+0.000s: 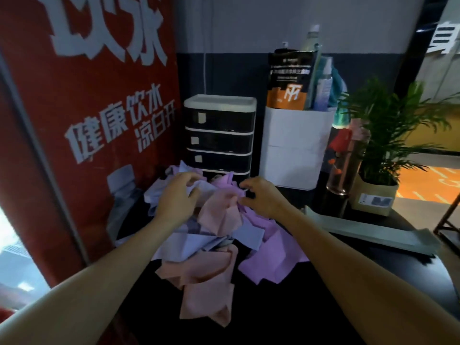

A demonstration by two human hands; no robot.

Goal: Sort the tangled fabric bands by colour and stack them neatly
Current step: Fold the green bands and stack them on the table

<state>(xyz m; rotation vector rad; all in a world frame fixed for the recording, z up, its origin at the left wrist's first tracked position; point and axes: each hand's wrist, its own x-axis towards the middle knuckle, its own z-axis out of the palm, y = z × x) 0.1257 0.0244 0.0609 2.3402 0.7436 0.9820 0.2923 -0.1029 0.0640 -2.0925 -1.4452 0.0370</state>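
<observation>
A tangled heap of fabric bands lies on the dark table (286, 307). Pink bands (209, 285) trail toward me, purple bands (268, 257) spread to the right, and pale blue bands (189, 245) sit in the middle and at the left. My left hand (178, 195) rests on top of the heap at its far left, its fingers curled into a pale blue band. On the far right of the heap, my right hand (261, 195) has its fingers curled and pinches the edge of the purple and pink fabric at the top.
A black drawer unit (220, 135) stands right behind the heap. Beside it is a white bin (296, 145) holding bottles and a box. A glass bottle (346, 158), a potted plant (383, 150) and a grey flat tray (373, 232) occupy the right. A red banner (87, 120) stands on the left.
</observation>
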